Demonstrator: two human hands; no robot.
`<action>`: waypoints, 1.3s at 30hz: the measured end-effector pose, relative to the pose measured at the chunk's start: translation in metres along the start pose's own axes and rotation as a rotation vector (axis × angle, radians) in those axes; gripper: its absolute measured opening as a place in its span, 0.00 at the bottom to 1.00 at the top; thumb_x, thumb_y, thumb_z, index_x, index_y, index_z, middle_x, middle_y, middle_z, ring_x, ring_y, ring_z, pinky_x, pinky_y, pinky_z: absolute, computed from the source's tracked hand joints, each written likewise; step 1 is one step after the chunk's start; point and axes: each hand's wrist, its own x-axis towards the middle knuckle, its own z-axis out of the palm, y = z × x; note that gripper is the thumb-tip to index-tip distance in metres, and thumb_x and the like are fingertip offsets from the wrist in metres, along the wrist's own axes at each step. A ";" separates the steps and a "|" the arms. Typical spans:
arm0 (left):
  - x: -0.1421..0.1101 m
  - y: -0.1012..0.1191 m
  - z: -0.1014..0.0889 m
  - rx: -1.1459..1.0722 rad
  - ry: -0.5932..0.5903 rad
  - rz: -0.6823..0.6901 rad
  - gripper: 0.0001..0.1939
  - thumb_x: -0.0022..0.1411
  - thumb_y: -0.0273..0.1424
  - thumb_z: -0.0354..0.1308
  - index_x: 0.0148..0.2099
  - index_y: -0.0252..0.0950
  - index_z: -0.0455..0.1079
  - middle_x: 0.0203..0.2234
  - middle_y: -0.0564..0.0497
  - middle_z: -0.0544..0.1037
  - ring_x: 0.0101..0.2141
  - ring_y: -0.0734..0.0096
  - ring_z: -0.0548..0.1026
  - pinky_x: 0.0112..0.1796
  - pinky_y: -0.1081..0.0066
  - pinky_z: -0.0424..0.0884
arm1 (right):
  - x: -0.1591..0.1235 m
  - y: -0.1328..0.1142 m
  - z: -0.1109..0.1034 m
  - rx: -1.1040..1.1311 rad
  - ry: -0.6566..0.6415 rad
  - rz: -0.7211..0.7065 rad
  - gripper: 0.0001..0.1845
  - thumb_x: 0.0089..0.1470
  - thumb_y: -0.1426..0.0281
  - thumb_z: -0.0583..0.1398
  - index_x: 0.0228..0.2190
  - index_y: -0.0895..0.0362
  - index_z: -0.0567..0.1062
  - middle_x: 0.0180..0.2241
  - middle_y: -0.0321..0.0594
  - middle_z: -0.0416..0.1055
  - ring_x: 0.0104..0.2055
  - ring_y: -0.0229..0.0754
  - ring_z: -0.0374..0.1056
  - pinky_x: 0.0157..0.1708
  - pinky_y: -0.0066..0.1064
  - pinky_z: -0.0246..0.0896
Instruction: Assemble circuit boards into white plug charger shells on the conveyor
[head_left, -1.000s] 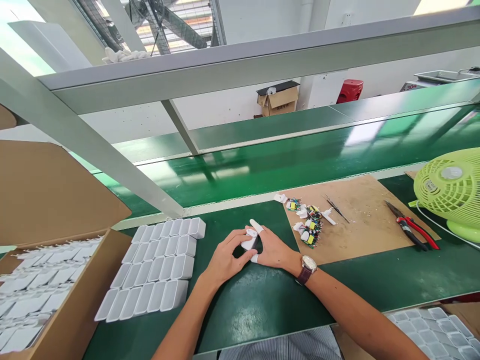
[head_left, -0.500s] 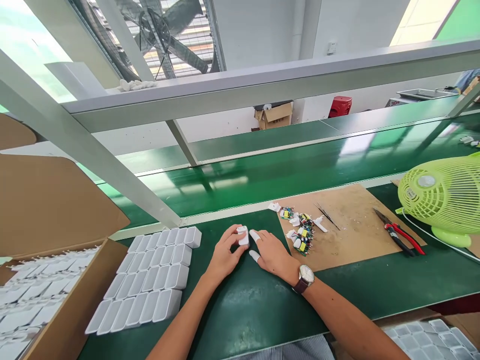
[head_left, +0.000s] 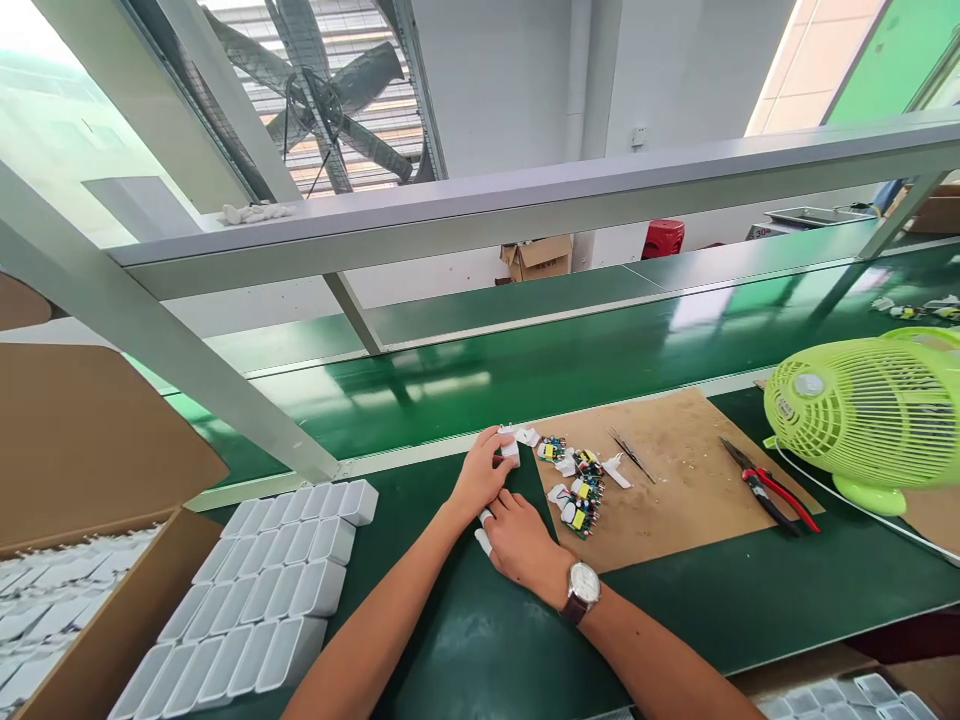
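Observation:
My left hand [head_left: 484, 470] reaches forward near the bench's back edge, its fingers closed on a small white plastic housing [head_left: 511, 450]. Just behind it, my right hand [head_left: 521, 540] rests low over the green bench top, holding nothing, fingers apart. White finger cots [head_left: 484, 541] cover at least two of its fingertips. Right of the housing, several small circuit boards [head_left: 582, 490] with yellow parts and white pieces lie in a cluster on a brown board [head_left: 675, 500]. Left of my arms stand rows of open white plastic cases [head_left: 262, 590].
A cardboard box [head_left: 150, 590] of white parts stands at far left. Tweezers [head_left: 632, 456] and red-handled pliers [head_left: 772, 488] lie on the brown board. A green fan [head_left: 855, 410] sits at right. A slanted metal post [head_left: 187, 350] and a rail [head_left: 525, 215] cross in front.
My left hand has moved forward and right with the white housing, toward the circuit boards. My right hand has drawn slightly back, closer to the left wrist. The view has shifted right and tilted up.

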 end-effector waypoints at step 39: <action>-0.111 0.002 -0.096 0.294 -0.003 0.040 0.04 0.62 0.26 0.55 0.33 0.37 0.68 0.55 0.39 0.75 0.56 0.53 0.73 0.52 0.57 0.74 | -0.053 0.070 -0.081 0.268 0.130 0.395 0.32 0.56 0.59 0.63 0.61 0.52 0.67 0.51 0.45 0.75 0.49 0.51 0.74 0.50 0.44 0.71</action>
